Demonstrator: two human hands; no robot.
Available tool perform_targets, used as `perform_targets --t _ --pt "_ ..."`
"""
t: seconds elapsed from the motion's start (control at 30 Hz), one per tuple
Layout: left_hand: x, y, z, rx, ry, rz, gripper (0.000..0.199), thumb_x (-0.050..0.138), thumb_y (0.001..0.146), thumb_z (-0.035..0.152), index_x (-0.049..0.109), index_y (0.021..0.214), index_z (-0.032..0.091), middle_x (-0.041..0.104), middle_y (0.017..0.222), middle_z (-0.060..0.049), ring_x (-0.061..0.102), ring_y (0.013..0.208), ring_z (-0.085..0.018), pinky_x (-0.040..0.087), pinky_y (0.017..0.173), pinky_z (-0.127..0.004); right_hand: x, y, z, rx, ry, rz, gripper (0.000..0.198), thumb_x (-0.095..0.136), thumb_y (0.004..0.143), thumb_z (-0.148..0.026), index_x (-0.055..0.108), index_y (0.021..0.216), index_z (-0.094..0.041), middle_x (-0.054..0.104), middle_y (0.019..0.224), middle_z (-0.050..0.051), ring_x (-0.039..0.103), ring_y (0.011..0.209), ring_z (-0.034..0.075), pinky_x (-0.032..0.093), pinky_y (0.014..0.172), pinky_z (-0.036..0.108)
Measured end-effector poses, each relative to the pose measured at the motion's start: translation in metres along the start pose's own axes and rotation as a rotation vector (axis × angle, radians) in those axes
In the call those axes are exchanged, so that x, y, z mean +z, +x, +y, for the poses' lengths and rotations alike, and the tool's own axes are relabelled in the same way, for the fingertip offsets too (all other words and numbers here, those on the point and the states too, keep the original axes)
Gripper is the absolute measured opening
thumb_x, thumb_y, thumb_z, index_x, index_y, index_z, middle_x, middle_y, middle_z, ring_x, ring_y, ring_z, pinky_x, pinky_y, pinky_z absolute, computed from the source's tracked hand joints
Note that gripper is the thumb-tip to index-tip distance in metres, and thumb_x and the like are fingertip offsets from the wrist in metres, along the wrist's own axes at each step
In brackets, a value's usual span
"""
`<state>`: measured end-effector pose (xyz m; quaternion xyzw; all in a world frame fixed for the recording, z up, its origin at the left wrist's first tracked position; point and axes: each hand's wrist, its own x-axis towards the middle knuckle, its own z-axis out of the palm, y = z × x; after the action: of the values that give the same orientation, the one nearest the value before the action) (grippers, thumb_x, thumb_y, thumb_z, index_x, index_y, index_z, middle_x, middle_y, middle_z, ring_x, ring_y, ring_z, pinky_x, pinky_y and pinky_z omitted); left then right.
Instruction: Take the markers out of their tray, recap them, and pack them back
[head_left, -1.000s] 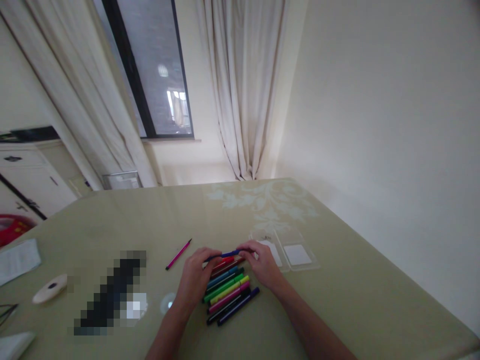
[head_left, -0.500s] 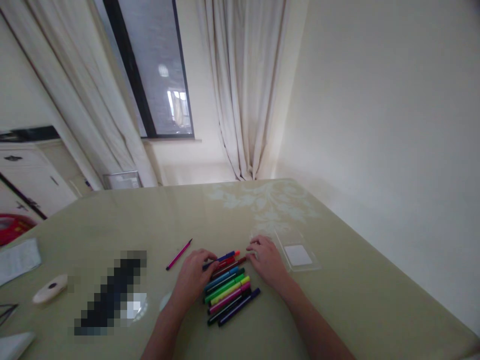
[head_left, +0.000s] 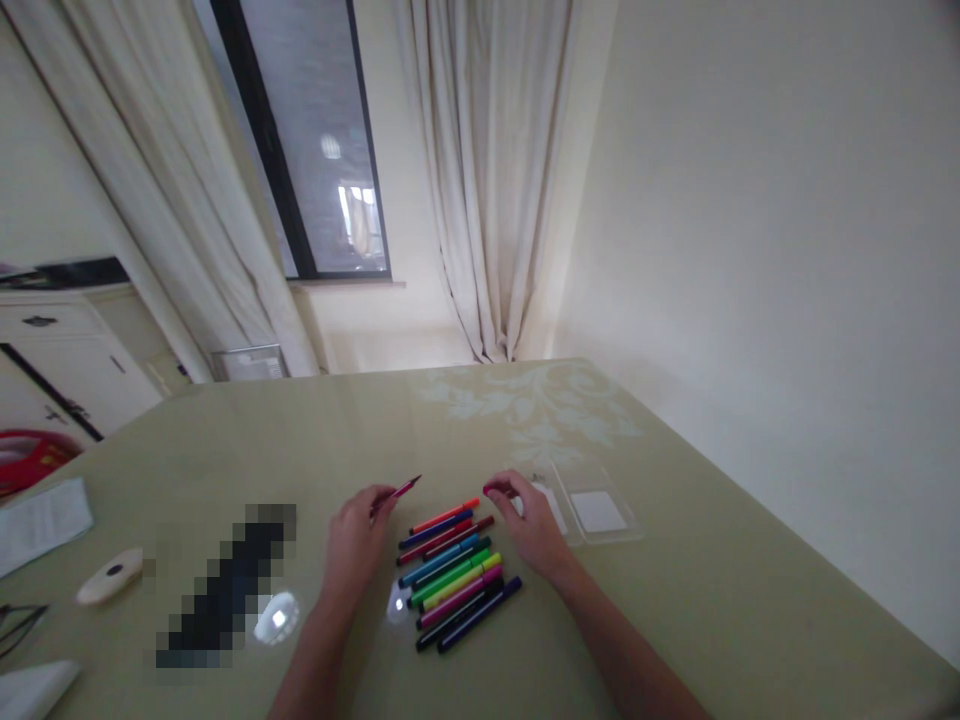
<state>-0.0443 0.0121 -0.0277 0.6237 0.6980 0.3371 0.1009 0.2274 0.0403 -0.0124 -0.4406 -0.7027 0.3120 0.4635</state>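
My left hand pinches a magenta felt-tip pen, which is uncapped, its dark tip pointing up and to the right. Between the thumb and fingers of my right hand is a small magenta pen cap. A row of several capped felt-tip pens lies slanted on the table between my forearms, with an orange pen at the far end, a green pen midway and a dark purple pen nearest me. Just behind my right hand lies an open clear plastic case, partly hidden by the hand.
The greenish table meets a white wall on the right. To the left lie a blurred-out dark object, a white oval device, a folded pale cloth and a dark cable. Curtains hang behind.
My left hand has left the row of pens and picked up the magenta pen that lay to its left. My right hand now pinches the cap. The orange and blue pens are uncovered.
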Motion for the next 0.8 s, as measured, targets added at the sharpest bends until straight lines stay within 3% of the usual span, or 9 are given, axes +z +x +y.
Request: perform_targets --t 0.07,0.13,0.43,0.67,0.8 --pt "0.007 -0.001 0.015 0.099 -0.225 -0.075 0.03 0.049 0.098 0.042 0.071 0.105 0.023 0.076 0.104 -0.006 0.07 0.096 -0.024 0.054 0.089 -0.037 0.0 -0.001 -0.003 -0.007 0.052 0.009 0.017 0.059 0.097 -0.033 0.072 0.101 -0.021 0.074 0.098 0.005 0.068 0.094 0.021 0.051 0.086 0.033" --pt "0.013 -0.004 0.028 0.166 -0.298 -0.113 0.029 0.052 0.097 0.044 0.072 0.104 0.025 0.076 0.103 -0.005 0.07 0.096 -0.024 0.054 0.09 -0.037 0.0 -0.001 -0.005 -0.006 0.087 0.018 0.018 0.061 0.096 -0.033 0.075 0.101 -0.022 0.075 0.099 0.005 0.068 0.094 0.021 0.051 0.086 0.033" --pt "0.017 -0.013 0.044 0.254 -0.295 -0.168 0.025 0.053 0.097 0.039 0.074 0.101 0.026 0.076 0.1 -0.004 0.069 0.095 -0.024 0.053 0.089 -0.038 0.003 -0.003 -0.007 -0.042 0.107 -0.018 0.016 0.066 0.093 -0.031 0.08 0.096 -0.024 0.075 0.093 0.004 0.068 0.089 0.02 0.051 0.083 0.032" --pt "0.02 -0.02 0.053 0.281 -0.375 -0.146 0.022 0.057 0.096 0.035 0.076 0.099 0.026 0.075 0.095 -0.004 0.068 0.091 -0.022 0.054 0.083 -0.035 0.003 -0.003 -0.009 0.095 0.196 -0.037 0.014 0.072 0.085 -0.033 0.08 0.086 -0.022 0.078 0.082 0.004 0.071 0.078 0.021 0.054 0.076 0.031" --pt "0.022 -0.023 0.057 0.249 -0.411 -0.13 0.02 0.059 0.095 0.033 0.077 0.097 0.026 0.075 0.092 -0.003 0.069 0.087 -0.021 0.054 0.081 -0.033 0.001 -0.001 -0.005 0.104 0.217 -0.044 0.015 0.073 0.084 -0.035 0.08 0.083 -0.021 0.078 0.08 0.004 0.071 0.077 0.021 0.054 0.075 0.032"
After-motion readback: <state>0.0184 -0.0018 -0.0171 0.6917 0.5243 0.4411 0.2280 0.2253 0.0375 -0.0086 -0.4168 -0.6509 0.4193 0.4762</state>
